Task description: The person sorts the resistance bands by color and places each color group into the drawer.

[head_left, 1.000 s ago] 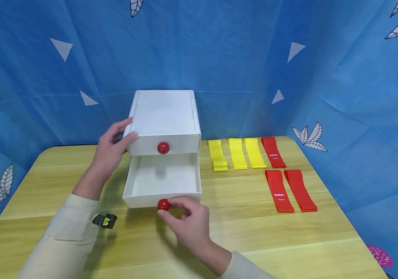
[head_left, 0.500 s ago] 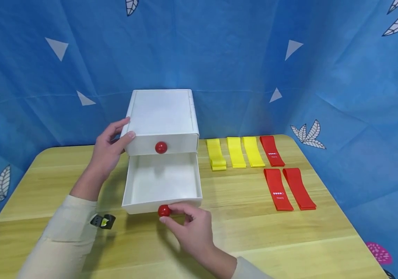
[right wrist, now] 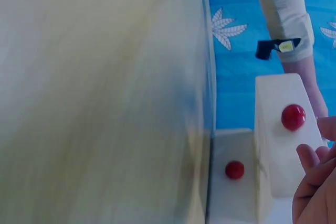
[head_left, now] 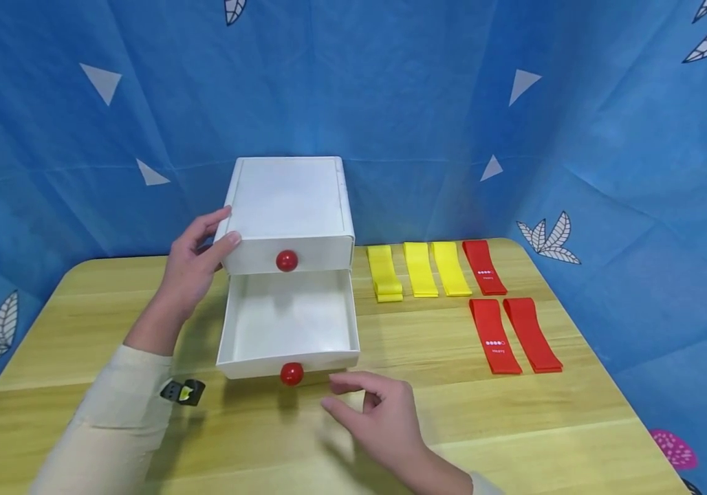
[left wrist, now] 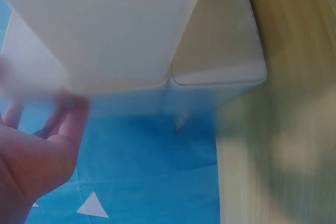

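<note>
A white two-drawer cabinet (head_left: 288, 196) stands on the table, its lower drawer (head_left: 291, 316) pulled out with nothing inside. Each drawer front carries a round red knob, the upper knob (head_left: 287, 260) and the lower knob (head_left: 291, 374). My left hand (head_left: 195, 258) holds the cabinet's upper left side, thumb at the front top corner; in the left wrist view its fingers (left wrist: 73, 124) lie against the white side. My right hand (head_left: 381, 416) is just right of the lower knob, apart from it, fingers loosely bent and holding nothing. In the right wrist view that hand sits at the lower right.
Right of the cabinet lie three flat yellow bands (head_left: 420, 269) in a row. Beside and in front of them are three red bands (head_left: 494, 337), some with white print. The wooden table (head_left: 267, 447) ends at a blue printed curtain (head_left: 390, 103).
The lower drawer has come slightly further out. My right hand has let go of its red knob and moved a little right. My left hand has stayed on the cabinet.
</note>
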The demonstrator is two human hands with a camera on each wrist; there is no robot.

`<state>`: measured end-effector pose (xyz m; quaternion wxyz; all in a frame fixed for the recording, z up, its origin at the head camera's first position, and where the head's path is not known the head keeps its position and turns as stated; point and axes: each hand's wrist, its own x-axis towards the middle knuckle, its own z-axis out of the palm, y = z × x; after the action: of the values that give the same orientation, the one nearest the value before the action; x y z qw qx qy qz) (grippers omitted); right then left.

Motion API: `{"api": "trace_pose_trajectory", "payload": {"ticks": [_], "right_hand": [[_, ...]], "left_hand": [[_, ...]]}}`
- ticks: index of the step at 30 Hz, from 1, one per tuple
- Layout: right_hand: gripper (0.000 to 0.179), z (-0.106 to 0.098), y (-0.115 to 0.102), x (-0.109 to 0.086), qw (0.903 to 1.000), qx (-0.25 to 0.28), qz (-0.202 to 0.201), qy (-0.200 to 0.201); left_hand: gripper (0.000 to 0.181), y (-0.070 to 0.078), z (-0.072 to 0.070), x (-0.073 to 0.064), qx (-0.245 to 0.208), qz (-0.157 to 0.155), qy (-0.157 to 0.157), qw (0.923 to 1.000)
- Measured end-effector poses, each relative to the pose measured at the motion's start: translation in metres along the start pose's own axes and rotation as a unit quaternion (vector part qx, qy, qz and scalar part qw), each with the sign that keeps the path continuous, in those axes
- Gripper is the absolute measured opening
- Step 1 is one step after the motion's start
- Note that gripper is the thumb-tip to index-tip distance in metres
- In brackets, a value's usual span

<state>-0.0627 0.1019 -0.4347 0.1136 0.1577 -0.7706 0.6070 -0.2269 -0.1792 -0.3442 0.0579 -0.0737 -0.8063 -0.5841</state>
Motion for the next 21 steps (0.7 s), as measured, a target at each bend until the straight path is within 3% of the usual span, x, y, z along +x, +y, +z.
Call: {"api": "trace_pose_trajectory", "payload": {"ticks": [9, 21], "right_hand": [[0.024, -0.027, 0.005, 0.002, 0.9984, -0.034, -0.023, 0.039], [0.03, -0.076, 0.017, 0.013, 0.998, -0.049, -0.018, 0.035]], "left_hand": [[0.059, -0.001, -0.001, -0.001, -0.002, 0.002, 0.002, 1.0], [0.059, -0.002, -0.001, 0.001, -0.004, 0.006, -0.001, 1.0]]}}
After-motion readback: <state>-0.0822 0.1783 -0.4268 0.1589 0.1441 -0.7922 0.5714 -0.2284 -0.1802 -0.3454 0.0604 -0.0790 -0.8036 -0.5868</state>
